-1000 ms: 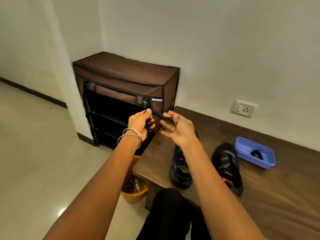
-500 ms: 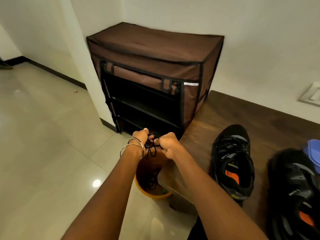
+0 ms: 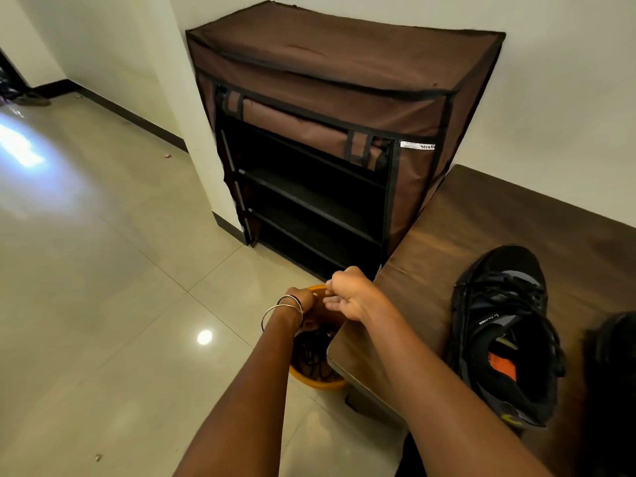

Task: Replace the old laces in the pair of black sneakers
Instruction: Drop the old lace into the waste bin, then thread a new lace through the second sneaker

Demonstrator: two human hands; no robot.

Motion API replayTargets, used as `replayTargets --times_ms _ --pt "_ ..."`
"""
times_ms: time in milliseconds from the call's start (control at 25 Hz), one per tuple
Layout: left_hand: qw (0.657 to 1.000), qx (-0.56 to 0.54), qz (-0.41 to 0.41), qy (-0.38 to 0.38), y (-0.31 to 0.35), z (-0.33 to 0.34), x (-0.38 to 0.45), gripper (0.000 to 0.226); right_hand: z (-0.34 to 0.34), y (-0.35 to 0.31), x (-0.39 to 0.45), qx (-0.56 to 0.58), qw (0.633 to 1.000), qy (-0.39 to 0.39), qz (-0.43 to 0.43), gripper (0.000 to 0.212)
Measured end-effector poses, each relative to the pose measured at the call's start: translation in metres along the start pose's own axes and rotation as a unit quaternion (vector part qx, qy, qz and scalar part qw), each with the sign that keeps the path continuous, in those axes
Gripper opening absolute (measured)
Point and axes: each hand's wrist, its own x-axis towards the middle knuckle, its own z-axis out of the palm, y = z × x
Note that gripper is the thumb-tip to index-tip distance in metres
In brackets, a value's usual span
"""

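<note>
My left hand (image 3: 302, 304), bangles on its wrist, reaches down into the mouth of an orange bin (image 3: 318, 383) on the floor. Its fingers are hidden and seem to hold the old black lace (image 3: 311, 352), which hangs in a tangle inside the bin. My right hand (image 3: 351, 297) hovers just right of it above the bin's rim, fingers loosely curled, with nothing seen in them. One black sneaker (image 3: 502, 339) with an orange insole tag lies on the wooden bench (image 3: 481, 208). The second sneaker (image 3: 612, 356) is a dark blur at the right edge.
A brown fabric shoe rack (image 3: 327, 80) with open black shelves stands against the wall, left of the bench's end. The bin sits by the bench's near left corner. Glossy tiled floor (image 3: 103, 270) spreads to the left.
My view has swung left and down toward the bin. Both hands came down from chest height with the bundled lace; my left hand has sunk into the bin and my right hand has let go.
</note>
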Motion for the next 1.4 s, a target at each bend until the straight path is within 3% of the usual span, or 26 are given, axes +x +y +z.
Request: replayTargets --times_ms 240,480,680,880,1120,1280,1400 --pt "0.991 -0.062 0.101 0.067 0.035 -0.012 -0.067 0.022 -0.024 -0.008 -0.051 0.071 0.991 0.017 -0.116 0.022" --pt "0.942 -0.093 0.303 0.112 0.075 0.016 -0.161 0.02 -0.081 -0.022 -0.142 0.249 0.942 0.032 -0.222 0.021" --pt "0.897 -0.023 0.44 0.034 0.073 0.103 -0.243 0.021 -0.184 0.004 -0.217 0.244 0.907 0.13 -0.318 0.02" --pt "0.848 0.105 0.513 -0.088 0.041 0.21 -0.286 0.025 -0.309 0.063 -0.25 0.198 0.876 0.311 -0.311 0.019" --pt "0.765 0.309 0.55 -0.131 0.018 0.333 -0.282 0.023 -0.446 0.111 -0.212 -0.026 0.821 0.541 -0.179 0.018" --pt "0.659 0.457 0.59 -0.094 0.03 0.394 -0.256 0.025 -0.499 0.101 -0.166 -0.269 0.807 0.523 -0.047 0.014" --pt "0.608 0.509 0.604 -0.081 0.037 0.428 -0.245 0.027 -0.514 0.087 -0.136 -0.403 0.779 0.481 0.026 0.028"
